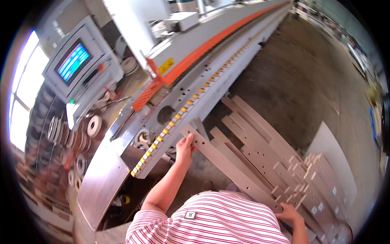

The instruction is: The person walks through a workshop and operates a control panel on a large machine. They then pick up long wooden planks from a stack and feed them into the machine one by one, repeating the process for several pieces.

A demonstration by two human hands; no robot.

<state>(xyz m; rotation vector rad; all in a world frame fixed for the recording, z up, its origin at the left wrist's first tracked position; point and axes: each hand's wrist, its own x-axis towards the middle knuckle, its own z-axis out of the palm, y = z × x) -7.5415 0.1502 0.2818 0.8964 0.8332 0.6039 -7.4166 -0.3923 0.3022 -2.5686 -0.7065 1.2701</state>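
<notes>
At the near end of the long machine, left hand (pixel 185 147) closed in a grip on the top end of a long pale board (pixel 227 166); fingers wrapped over its upper edge, thumb on the face. Right hand (pixel 289 212) grips the same board at its lower end, fingers curled around the edge. Board runs on a diagonal between the two hands, upper end toward the machine, lower end by the person's right hip. Small drilled holes show along its face near the left hand.

Just left of the left grip: feed track of the edge-banding machine (pixel 211 61), a line of yellow pads (pixel 178 116) running away up the view, orange guard strip (pixel 211 42) above it. Board's upper end sits close to the track; cannot tell whether it touches.

Right of and beyond the held board: stack of similar pale boards (pixel 260 134) lying side by side on the concrete floor (pixel 300 77), all at the same slant. Nearer the right grip, shorter pieces (pixel 313 179) with notched ends, piled loosely.

Farther left of the left grip: control panel with a lit screen (pixel 73 62), tilted. Below it, rolls of edge tape (pixel 94 125) scattered on a cluttered shelf. Bright window (pixel 22 93) at the far left rim.

Below both grips: the person's red-and-white striped shirt (pixel 211 221).
</notes>
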